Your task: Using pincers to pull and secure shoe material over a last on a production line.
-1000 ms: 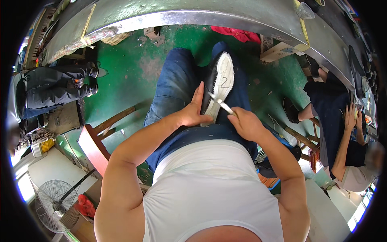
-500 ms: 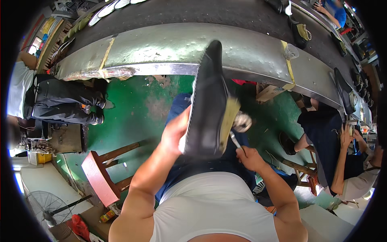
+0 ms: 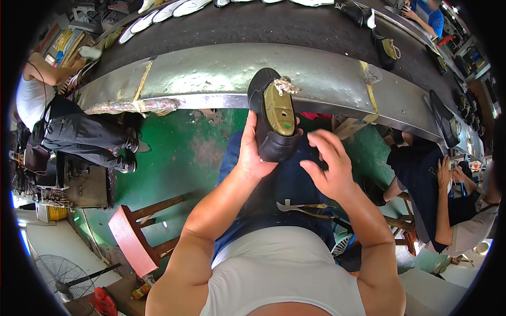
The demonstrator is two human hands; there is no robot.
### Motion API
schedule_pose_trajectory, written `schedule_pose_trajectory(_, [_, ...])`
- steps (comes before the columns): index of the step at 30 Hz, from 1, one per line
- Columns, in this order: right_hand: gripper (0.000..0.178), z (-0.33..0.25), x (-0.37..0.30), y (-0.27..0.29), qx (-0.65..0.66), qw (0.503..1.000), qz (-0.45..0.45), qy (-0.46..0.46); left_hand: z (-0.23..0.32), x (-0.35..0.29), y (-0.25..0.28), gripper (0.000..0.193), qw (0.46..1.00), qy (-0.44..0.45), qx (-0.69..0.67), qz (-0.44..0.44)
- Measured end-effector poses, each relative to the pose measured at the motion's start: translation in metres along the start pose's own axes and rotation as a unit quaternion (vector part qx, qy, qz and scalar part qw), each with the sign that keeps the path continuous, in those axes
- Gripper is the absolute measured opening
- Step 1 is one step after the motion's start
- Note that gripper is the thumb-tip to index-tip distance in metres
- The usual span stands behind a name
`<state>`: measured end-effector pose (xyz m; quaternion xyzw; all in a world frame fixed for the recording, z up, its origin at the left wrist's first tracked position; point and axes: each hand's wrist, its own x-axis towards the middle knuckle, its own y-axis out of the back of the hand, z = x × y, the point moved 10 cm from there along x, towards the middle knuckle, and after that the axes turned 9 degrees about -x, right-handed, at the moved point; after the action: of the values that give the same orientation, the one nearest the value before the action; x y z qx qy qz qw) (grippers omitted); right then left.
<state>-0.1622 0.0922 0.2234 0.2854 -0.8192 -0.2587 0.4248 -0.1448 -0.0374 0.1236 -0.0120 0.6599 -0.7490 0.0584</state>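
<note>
My left hand (image 3: 252,150) is wrapped round a black shoe (image 3: 259,84), held up before the metal bench edge with its toe pointing away. An olive-green shoe last (image 3: 278,109) fills the shoe's opening, with a small hole and a bright green spot on top. A frayed whitish cord (image 3: 286,86) sticks out at the last's front end. Just right of the shoe, my right hand (image 3: 332,166) is open and holds nothing, thumb and fingers apart. On my lap lie lasting pincers (image 3: 300,206) with a metal head and spread handles.
A metal-edged bench (image 3: 205,66) with a dark belt (image 3: 237,29) crosses ahead, bearing white shoes (image 3: 192,6) and black shoes on lasts (image 3: 387,50). Left stand a person (image 3: 39,97), a pinkish stool (image 3: 132,239) and a fan (image 3: 60,274). Another person (image 3: 443,210) sits at right.
The shoe has come upright and farther from me, its opening now facing up. My right hand has let go of the tool it held and opened. Pincers now show on my lap.
</note>
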Motion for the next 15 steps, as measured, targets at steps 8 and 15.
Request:
schedule_pose_trajectory(8, [0.116,0.009,0.022,-0.045,0.089,0.994,-0.037,-0.057,-0.003,-0.011,0.016,0.067,0.994,-0.04,0.047,0.086])
schedule_pose_trajectory(15, [0.122,0.044,0.034,-0.081,0.262,0.944,-0.187,-0.069,0.023,0.01,0.023,0.061,0.981,-0.067,0.127,0.131])
